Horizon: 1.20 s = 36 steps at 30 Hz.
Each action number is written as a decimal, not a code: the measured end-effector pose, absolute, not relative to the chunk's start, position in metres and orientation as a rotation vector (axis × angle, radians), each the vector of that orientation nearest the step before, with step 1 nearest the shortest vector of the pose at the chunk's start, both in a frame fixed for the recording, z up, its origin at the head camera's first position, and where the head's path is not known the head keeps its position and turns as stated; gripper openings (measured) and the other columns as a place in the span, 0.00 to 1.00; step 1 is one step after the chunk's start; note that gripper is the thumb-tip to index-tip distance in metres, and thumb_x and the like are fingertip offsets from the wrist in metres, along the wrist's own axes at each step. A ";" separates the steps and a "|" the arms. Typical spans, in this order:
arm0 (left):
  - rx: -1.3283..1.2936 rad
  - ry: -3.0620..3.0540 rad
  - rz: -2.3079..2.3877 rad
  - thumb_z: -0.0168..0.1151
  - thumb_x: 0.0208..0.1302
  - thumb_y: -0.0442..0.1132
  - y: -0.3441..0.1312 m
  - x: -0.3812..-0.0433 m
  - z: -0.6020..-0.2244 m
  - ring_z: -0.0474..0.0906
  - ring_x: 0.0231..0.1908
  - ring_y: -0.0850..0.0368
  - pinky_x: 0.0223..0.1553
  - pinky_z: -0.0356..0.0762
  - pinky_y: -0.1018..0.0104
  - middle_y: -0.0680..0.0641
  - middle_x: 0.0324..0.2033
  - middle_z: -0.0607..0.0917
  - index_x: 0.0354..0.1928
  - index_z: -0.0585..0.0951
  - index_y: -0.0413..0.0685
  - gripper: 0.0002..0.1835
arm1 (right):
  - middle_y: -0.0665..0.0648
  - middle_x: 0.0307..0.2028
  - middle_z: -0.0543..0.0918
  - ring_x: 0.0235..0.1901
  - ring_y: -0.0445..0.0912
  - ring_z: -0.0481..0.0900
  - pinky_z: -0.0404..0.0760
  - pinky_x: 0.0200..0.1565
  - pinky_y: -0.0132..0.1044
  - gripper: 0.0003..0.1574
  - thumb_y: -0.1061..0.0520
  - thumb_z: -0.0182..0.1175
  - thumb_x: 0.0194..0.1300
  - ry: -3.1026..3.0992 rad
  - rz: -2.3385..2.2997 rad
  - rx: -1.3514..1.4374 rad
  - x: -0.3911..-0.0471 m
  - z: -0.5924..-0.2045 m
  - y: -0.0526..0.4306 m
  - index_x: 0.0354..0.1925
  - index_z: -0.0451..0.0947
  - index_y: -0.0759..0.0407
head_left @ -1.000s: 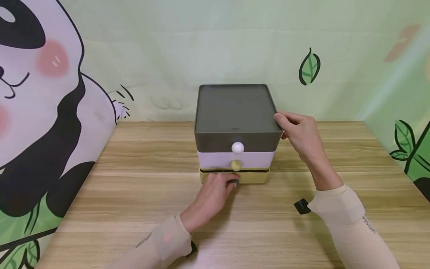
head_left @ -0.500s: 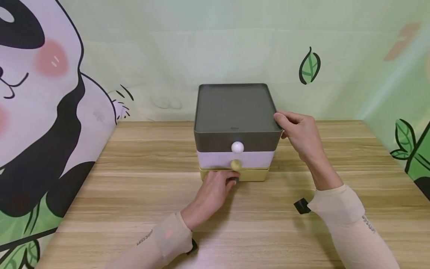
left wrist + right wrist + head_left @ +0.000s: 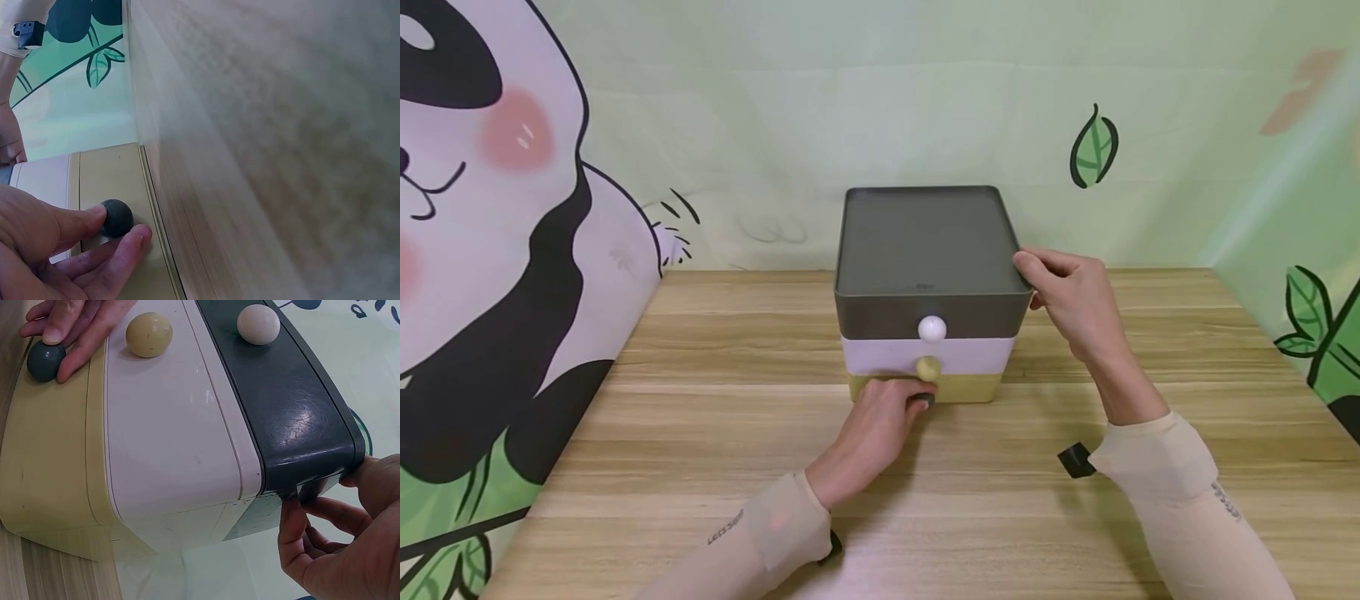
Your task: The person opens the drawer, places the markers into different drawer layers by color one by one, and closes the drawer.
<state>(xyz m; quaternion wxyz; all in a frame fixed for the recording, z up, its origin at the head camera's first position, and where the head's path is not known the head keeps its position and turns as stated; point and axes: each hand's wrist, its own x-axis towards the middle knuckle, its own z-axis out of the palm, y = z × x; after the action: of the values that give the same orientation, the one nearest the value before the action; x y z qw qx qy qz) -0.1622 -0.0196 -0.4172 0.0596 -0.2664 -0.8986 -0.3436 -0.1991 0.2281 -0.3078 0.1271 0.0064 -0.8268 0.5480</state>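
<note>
A three-tier drawer box point(image 3: 928, 242) stands on the table. Its top tier is dark grey with a white knob point(image 3: 932, 329), the middle one is white with a yellow knob point(image 3: 928, 368). At the bottom, the yellow drawer point(image 3: 966, 389) sits flush with the tiers above. My left hand point(image 3: 880, 425) pinches that drawer's dark grey knob point(image 3: 117, 219) between thumb and fingers. At the box's top right edge, my right hand point(image 3: 1071, 304) grips the dark tier, thumb on the rim and fingers curled against the side. The drawers' insides are hidden.
The wood-grain table point(image 3: 737, 417) spreads around the box. Behind it hangs a pale green backdrop point(image 3: 775, 125) printed with a panda point(image 3: 557, 275) and leaves. Small black devices point(image 3: 1077, 460) are strapped at both wrists.
The yellow bottom drawer, a little out a second ago, has slid back flush, and the dark gap above it is gone. My left hand moved slightly inward with it; my right hand stayed put.
</note>
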 end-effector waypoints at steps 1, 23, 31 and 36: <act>-0.807 -2.719 -1.040 0.69 0.67 0.31 -0.020 -0.162 -0.417 0.86 0.41 0.56 0.44 0.84 0.61 0.52 0.38 0.90 0.45 0.90 0.44 0.08 | 0.46 0.41 0.86 0.32 0.43 0.78 0.81 0.37 0.32 0.26 0.45 0.61 0.75 -2.407 1.593 0.018 -0.199 -0.307 0.228 0.60 0.84 0.60; -0.792 -2.787 -0.855 0.66 0.71 0.33 -0.025 -0.159 -0.417 0.80 0.27 0.59 0.21 0.74 0.66 0.54 0.43 0.91 0.49 0.91 0.53 0.11 | 0.47 0.44 0.86 0.34 0.46 0.78 0.80 0.37 0.33 0.29 0.41 0.62 0.73 -2.434 1.611 -0.035 -0.197 -0.303 0.227 0.61 0.84 0.58; -0.804 -2.832 -0.833 0.68 0.70 0.37 -0.034 -0.152 -0.408 0.83 0.38 0.56 0.31 0.80 0.59 0.47 0.46 0.89 0.55 0.88 0.49 0.14 | 0.52 0.48 0.85 0.40 0.46 0.77 0.80 0.40 0.34 0.35 0.34 0.59 0.73 -2.475 1.620 -0.058 -0.194 -0.303 0.227 0.63 0.82 0.58; -0.815 -2.789 -0.904 0.69 0.69 0.37 -0.044 -0.150 -0.399 0.85 0.42 0.50 0.36 0.83 0.51 0.45 0.51 0.88 0.55 0.87 0.47 0.14 | 0.50 0.41 0.85 0.41 0.45 0.80 0.81 0.37 0.33 0.34 0.37 0.54 0.77 -2.465 1.635 -0.001 -0.195 -0.303 0.229 0.59 0.83 0.64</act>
<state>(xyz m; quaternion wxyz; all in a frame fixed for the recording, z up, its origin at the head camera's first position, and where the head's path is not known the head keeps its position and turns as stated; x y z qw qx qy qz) -0.1504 -0.0439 -0.3991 0.0492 -0.2674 -0.9155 -0.2966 -0.1953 0.2289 -0.3027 0.0918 -0.0004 -0.8297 0.5506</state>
